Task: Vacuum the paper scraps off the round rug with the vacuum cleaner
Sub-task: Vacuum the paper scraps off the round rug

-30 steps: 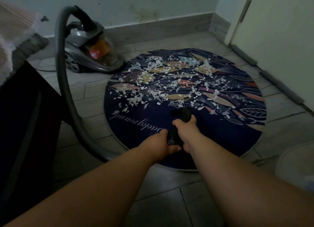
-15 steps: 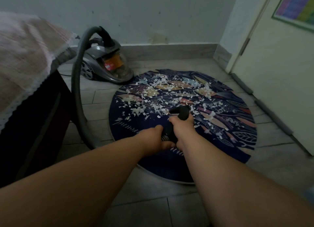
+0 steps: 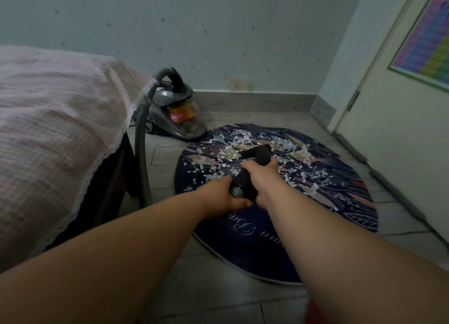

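Note:
A round dark-blue rug (image 3: 255, 246) with a fish and leaf pattern lies on the tiled floor. White paper scraps (image 3: 233, 151) are strewn over its far half. I hold the black vacuum hose handle (image 3: 252, 168) above the rug's middle. My right hand (image 3: 261, 178) grips the handle's front part. My left hand (image 3: 224, 197) grips its rear end, where the ribbed hose joins. The grey hose (image 3: 142, 151) loops left and back to the grey canister vacuum cleaner (image 3: 177, 114), which sits by the wall behind the rug.
A bed with a pink checked cover (image 3: 53, 129) fills the left side, close to the hose. A pale door (image 3: 393, 134) with a colourful poster (image 3: 427, 39) stands on the right. Grey draught strips (image 3: 396, 195) lie along its base. The skirting board (image 3: 255, 102) runs behind the rug.
My view has tilted up and back, so the rug and vacuum cleaner sit lower in the frame and the bed shows more. The hose handle has risen and moved forward over the scraps.

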Available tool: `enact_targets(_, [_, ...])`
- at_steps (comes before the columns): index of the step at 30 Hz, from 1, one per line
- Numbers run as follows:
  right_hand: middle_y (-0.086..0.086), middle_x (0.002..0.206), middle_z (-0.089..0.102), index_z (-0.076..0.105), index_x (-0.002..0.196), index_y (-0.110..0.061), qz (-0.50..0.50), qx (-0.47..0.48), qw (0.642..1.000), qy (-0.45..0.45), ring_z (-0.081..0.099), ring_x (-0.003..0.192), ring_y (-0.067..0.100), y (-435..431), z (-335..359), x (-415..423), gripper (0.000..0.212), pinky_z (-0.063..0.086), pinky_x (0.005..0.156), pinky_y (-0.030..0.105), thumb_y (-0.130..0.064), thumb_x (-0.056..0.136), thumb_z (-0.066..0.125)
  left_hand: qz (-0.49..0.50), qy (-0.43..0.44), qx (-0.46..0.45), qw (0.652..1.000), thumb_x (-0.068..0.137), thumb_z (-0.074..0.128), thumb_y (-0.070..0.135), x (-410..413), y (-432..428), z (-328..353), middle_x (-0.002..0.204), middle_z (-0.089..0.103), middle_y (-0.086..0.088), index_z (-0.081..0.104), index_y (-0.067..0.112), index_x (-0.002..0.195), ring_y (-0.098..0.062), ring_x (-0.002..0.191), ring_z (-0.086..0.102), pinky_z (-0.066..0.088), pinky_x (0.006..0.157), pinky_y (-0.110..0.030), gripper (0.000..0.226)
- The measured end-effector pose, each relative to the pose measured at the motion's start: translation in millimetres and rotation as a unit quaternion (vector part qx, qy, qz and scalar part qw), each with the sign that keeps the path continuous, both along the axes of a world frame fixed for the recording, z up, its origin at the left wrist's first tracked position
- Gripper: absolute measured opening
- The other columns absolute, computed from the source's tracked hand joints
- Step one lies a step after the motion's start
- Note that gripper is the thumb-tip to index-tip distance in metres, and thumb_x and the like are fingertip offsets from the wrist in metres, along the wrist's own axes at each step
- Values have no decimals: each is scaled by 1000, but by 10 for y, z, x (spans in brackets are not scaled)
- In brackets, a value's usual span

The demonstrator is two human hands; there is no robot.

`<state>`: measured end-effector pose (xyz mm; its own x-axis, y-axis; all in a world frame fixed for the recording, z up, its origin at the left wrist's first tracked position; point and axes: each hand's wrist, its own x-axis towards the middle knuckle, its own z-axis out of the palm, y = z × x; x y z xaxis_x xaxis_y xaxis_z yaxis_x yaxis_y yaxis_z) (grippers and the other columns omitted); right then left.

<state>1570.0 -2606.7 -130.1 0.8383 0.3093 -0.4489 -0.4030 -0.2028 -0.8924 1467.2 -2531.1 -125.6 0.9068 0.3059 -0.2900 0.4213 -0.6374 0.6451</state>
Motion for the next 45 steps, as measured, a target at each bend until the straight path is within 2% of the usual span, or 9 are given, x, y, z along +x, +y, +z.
enact_targets(14, [14,139,48,13,156,-32,46,-49,998,18,57,105,33,204,-567,385,81,52,89,48,-30,94,65,29,16,-39,999,84,68,39,335,163,-629,107,58,-6,42,13,122,-19,84,59,50,73,-32,53])
enact_targets(19, [7,102,54,25,151,-30,47,-76,995,38,57,87,28,356,-910,526,68,53,83,48,-26,95,63,37,45,-47,997,84,67,41,470,290,-947,99,55,-3,44,13,117,-18,83,57,46,70,-30,49])
enact_targets(22, [8,99,54,15,155,-32,45,-95,993,55,58,88,30,440,-1065,574,77,53,88,51,-28,95,63,39,53,-52,996,81,70,42,521,386,-1108,104,58,-5,45,14,114,-20,87,59,50,75,-33,50])
enact_targets(24, [9,97,54,11,156,-34,42,-97,992,63,58,85,29,471,-1138,603,79,55,79,47,-27,95,62,40,61,-72,995,80,72,41,555,423,-1182,107,60,-8,45,14,114,-22,88,62,54,78,-37,51])
enact_targets(30, [13,117,56,7,154,-44,22,-104,989,103,60,95,36,514,-1341,618,85,54,89,57,-28,93,63,42,67,-91,993,80,73,38,589,449,-1340,104,59,-5,46,15,110,-17,80,60,51,69,-29,46])
enact_targets(32, [14,126,54,5,154,-45,18,-112,988,109,59,97,36,518,-1390,595,86,53,90,57,-28,92,62,37,66,-97,992,79,73,38,578,451,-1384,111,59,-6,46,14,118,-19,88,61,51,75,-28,53])
enact_targets(35, [14,121,55,3,155,-46,12,-111,987,114,60,94,35,530,-1424,577,86,55,86,53,-26,94,60,35,73,-90,993,80,72,39,550,466,-1432,122,58,-7,42,14,131,-22,101,60,47,80,-26,65])
enact_targets(41, [10,104,53,2,156,-44,44,-107,987,114,59,88,31,692,-1482,599,85,52,65,41,-25,96,59,60,68,-85,992,80,71,40,495,599,-1470,120,58,-5,42,15,131,-16,97,58,48,79,-27,64])
enact_targets(45, [12,110,54,1,155,-45,62,-109,985,118,60,92,33,774,-1506,559,87,56,76,47,-26,95,60,68,75,-67,993,80,71,42,431,635,-1482,117,58,-7,43,13,125,-20,97,59,49,78,-29,60])
